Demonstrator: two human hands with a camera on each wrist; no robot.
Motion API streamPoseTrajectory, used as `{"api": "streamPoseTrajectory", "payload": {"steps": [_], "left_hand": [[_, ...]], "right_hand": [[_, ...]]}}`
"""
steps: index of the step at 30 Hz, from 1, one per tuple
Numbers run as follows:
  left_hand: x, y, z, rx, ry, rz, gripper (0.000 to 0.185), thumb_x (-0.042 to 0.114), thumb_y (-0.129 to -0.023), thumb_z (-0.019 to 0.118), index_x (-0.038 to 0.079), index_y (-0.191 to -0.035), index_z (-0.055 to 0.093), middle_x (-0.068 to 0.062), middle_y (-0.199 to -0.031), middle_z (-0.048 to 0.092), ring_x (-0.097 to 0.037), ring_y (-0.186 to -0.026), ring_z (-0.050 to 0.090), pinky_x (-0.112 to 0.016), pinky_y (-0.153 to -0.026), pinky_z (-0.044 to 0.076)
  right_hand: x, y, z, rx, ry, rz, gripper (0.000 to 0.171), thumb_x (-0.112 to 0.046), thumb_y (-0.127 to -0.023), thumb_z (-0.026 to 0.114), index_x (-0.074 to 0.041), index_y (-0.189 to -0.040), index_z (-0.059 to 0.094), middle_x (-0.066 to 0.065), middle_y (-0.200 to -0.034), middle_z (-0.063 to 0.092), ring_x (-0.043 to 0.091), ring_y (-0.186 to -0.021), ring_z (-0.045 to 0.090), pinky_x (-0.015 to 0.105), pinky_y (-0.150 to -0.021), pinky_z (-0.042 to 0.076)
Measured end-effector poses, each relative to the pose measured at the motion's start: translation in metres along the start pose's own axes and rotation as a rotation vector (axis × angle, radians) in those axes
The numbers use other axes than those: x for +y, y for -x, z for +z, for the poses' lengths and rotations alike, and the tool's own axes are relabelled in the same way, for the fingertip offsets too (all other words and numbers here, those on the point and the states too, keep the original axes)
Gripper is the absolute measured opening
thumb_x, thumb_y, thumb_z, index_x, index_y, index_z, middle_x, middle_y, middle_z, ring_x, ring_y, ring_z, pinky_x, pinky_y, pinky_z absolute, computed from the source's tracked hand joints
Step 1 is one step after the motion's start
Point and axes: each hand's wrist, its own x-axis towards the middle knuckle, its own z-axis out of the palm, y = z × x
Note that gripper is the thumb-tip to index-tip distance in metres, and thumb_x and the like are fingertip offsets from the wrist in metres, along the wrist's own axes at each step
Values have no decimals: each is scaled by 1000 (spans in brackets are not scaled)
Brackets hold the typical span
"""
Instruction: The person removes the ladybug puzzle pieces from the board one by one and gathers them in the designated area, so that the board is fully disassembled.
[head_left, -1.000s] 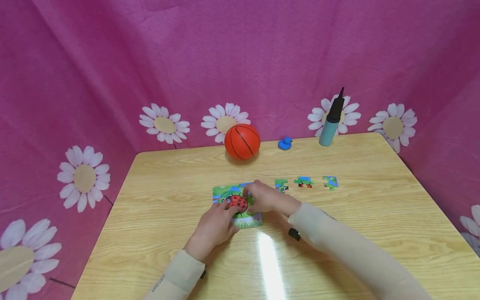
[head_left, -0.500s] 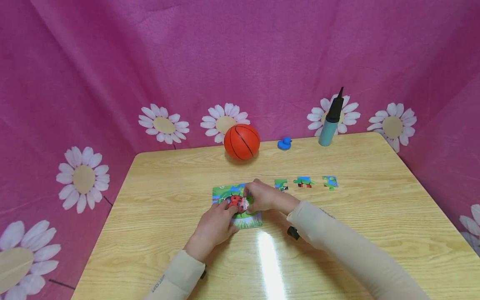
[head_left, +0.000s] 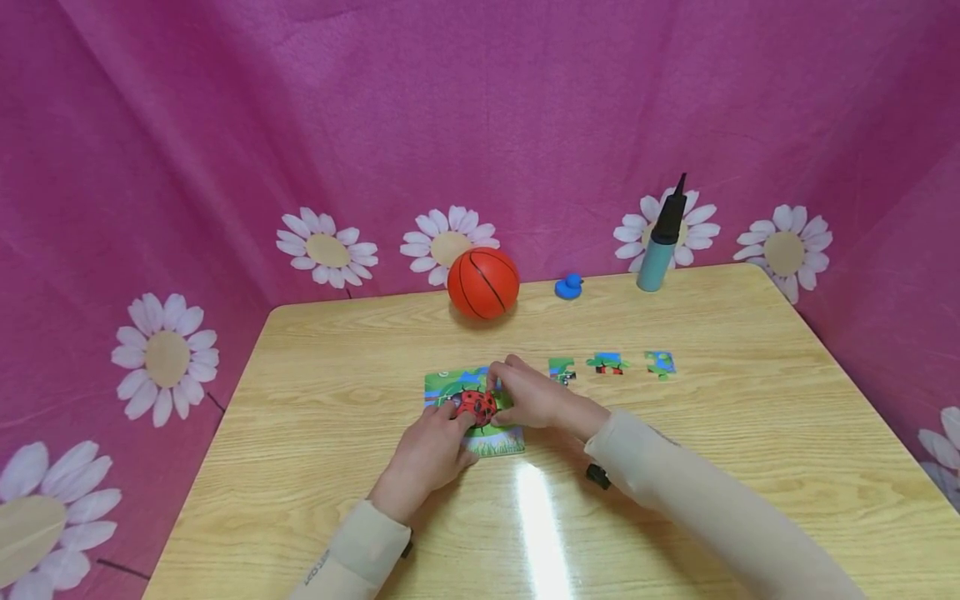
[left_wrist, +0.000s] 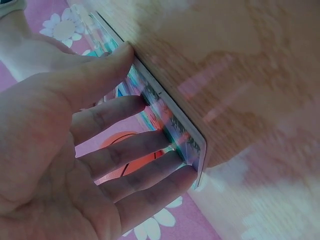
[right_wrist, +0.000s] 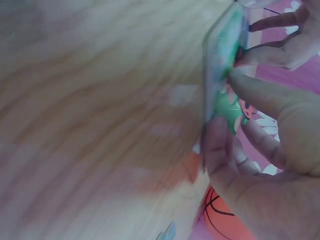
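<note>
A ladybug jigsaw board (head_left: 448, 386) lies flat near the middle of the wooden table (head_left: 322, 375). My left hand (head_left: 433, 448) rests on its near left part, its straight fingers (left_wrist: 131, 150) pressing the board's (left_wrist: 172, 125) edge and face. My right hand (head_left: 527, 397) covers the board's right side. In the right wrist view its thumb and fingers (right_wrist: 260, 95) pinch a green puzzle piece (right_wrist: 227, 106) at the board's (right_wrist: 222, 55) edge. The ladybug picture (head_left: 476, 405) shows between the two hands.
Three loose pieces (head_left: 562, 369), (head_left: 608, 363), (head_left: 661, 364) lie in a row right of the board. At the table's back stand an orange basketball (head_left: 483, 283), a small blue duck (head_left: 569, 287) and a teal hand pump (head_left: 660, 242). Pink flowered cloth hangs all around.
My right hand has shifted slightly over the board's right side and its forearm has swung a little to the right. The left hand has stayed put.
</note>
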Motion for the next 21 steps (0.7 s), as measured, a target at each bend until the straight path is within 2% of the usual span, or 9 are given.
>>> {"api": "streamPoseTrajectory", "payload": {"steps": [5,9,13,16,21], "left_hand": [[0,0,0,-14,-5,-4,48,36,-89,85,10,-127,70,-19,-129,67,-37,-108,65,-49,-90,61],[0,-1,0,-21,-4,-10,49,36,-89,85,11,-128,70,-18,-129,66,-37,-108,65,-48,-91,61],[1,-1,1,-21,-1,-9,47,35,-89,85,11,-127,70,-18,-129,66,-37,-108,64,-48,-91,61],[2,-1,1,-32,6,-12,47,34,-90,84,12,-128,69,-18,-130,66,-37,-110,64,-49,-91,61],[2,-1,0,-41,13,-25,47,33,-90,84,12,-129,69,-19,-133,65,-39,-114,64,-50,-93,61]], "right_hand": [[6,6,1,89,65,-61,41,-26,-86,88,-10,-115,63,7,-107,59,17,-94,58,32,-80,54],[9,10,-4,130,30,-80,39,-22,-86,87,-6,-115,65,9,-110,64,17,-94,58,33,-83,56],[14,17,-16,131,10,-77,38,-19,-86,87,-4,-115,68,9,-108,67,15,-87,58,28,-77,54],[23,26,-25,116,48,-66,38,-20,-85,88,-5,-115,70,8,-105,66,13,-82,57,26,-73,52],[43,40,-37,88,106,-53,34,-22,-84,89,-7,-110,72,6,-103,65,14,-86,59,32,-78,54]]}}
